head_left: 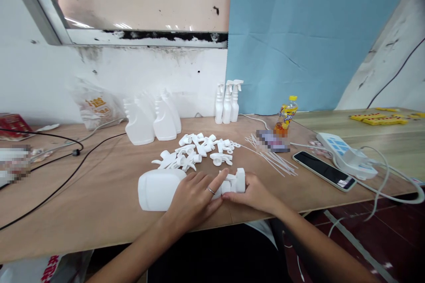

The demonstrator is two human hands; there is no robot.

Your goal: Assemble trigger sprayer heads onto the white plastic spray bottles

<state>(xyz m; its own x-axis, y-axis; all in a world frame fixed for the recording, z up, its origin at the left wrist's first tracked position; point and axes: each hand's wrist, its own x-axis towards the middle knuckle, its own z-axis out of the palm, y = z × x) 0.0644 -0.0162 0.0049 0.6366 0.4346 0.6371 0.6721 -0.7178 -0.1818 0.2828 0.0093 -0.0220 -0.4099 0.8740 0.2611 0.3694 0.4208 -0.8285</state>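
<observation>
A white spray bottle (157, 191) lies on its side near the table's front edge, its base to the left. My left hand (195, 192) is wrapped over its neck and a ring shows on one finger. At the bottle's right end is a white trigger sprayer (237, 180), gripped by my right hand (254, 192) with the thumb below it. Where sprayer meets neck is partly hidden by my left fingers. Just beyond my hands lies a pile of loose white trigger sprayer heads (186, 154).
Several white bottles (141, 124) without sprayers stand at the back left; three slim spray bottles (226, 104) stand at the back. Thin white tubes (272, 157), a drink bottle (286, 117), a phone (323, 170) and a power strip (347, 157) lie or stand rightward. Black cables (76, 163) cross the left.
</observation>
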